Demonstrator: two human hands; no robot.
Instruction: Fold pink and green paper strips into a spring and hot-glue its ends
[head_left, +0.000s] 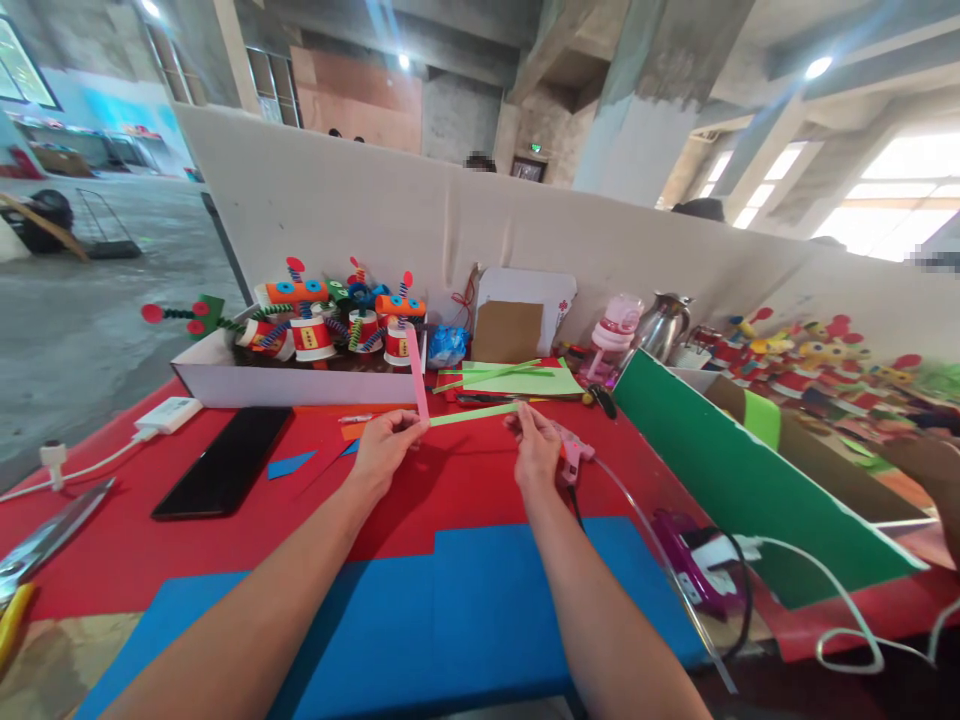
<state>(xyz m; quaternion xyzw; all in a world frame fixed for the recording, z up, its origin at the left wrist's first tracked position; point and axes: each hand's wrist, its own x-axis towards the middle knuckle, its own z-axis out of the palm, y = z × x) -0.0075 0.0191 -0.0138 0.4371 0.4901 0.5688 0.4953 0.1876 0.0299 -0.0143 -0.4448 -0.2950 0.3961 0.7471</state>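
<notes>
My left hand [384,452] pinches the corner where a pink paper strip [417,372] meets a light green paper strip [474,415]. The pink strip stands up from there, and the green one stretches level to the right. At its far end, my right hand [535,446] holds the green strip between thumb and fingers. Just beyond my right wrist lies a pink glue gun [576,452] with a long clear glue stick [645,515] at its back. Blue paper scraps [291,465] lie left of my left hand. Whether the two strips are stuck together I cannot tell.
A white box [300,386] holds several paper-cup figures at the back left. Nearby are a black phone [223,462], scissors [52,545] and green paper sheets [517,377]. A green-sided box [750,480] and a purple power socket [694,565] with cables stand right.
</notes>
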